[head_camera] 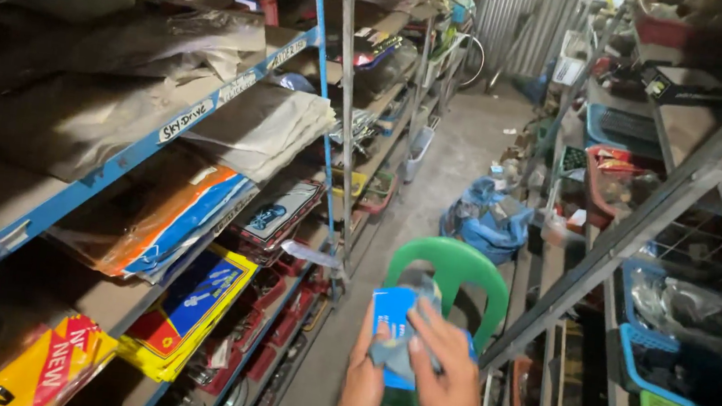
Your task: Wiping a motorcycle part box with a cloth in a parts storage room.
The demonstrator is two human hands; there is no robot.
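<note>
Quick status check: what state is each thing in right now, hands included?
Left hand: holds the blue packet from below.
Right hand: fingers on the packet's front.
Blue packet: held up, clear wrap blurred.
Green chair: upright, unoccupied.
Blue bag: slumped on the floor.

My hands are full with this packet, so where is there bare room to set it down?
Bare concrete floor runs down the aisle, between the left shelves and the blue bag. The green chair seat below both hands looks free. The shelves and the right-hand crates are packed full.
</note>
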